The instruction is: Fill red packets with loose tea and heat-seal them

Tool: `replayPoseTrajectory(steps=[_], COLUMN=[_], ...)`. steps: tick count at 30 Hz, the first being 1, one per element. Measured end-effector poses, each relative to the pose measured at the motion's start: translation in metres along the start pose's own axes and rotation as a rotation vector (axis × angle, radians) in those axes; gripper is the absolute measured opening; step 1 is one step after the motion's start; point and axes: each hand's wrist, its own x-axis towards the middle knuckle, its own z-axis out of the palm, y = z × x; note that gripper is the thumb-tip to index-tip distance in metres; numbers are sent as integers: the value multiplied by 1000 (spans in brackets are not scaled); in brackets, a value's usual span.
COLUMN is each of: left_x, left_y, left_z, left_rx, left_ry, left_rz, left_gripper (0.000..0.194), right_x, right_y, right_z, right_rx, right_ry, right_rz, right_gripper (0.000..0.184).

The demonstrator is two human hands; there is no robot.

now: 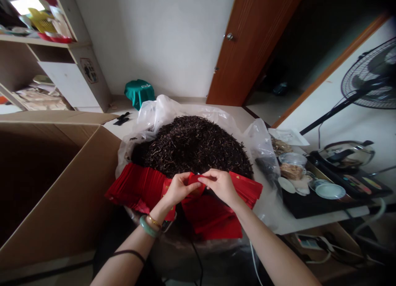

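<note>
Both my hands meet in the middle of the head view, pinching a small red packet point(193, 179) at its upper edge. My left hand point(177, 189) has thumb and fingers closed on its left side. My right hand point(220, 186) grips the right side, with its fingertips close to the left thumb. Behind the hands rises a large heap of dark loose tea leaves point(198, 141) in a clear plastic bag point(161, 106). A tight row of red packets point(136, 185) lies to the left, and more red packets point(213, 220) lie below and right of the hands.
An open cardboard box point(77, 183) stands at the left. On the right, a black tray point(297, 209) carries dishes and a glass kettle point(346, 154). A fan point(371, 78) stands behind it. A teal-covered stool point(139, 92) and a wooden door point(247, 43) are farther back.
</note>
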Motion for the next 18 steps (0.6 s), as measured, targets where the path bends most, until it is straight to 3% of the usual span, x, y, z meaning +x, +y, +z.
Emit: replayPoseTrajectory(steps=[6, 12, 18], left_x=[-1, 1, 3], left_y=[2, -2, 3], left_z=[3, 0, -3], left_rx=[10, 49, -12], left_ry=[34, 97, 173], left_rz=[44, 77, 70], left_gripper=[34, 33, 35], right_x=[1, 5, 1], right_y=[-3, -2, 14], right_z=[1, -2, -18], right_rx=[-29, 135, 150], right_ry=[65, -42, 19], right_rz=[-81, 76, 115], right_gripper=[15, 25, 38])
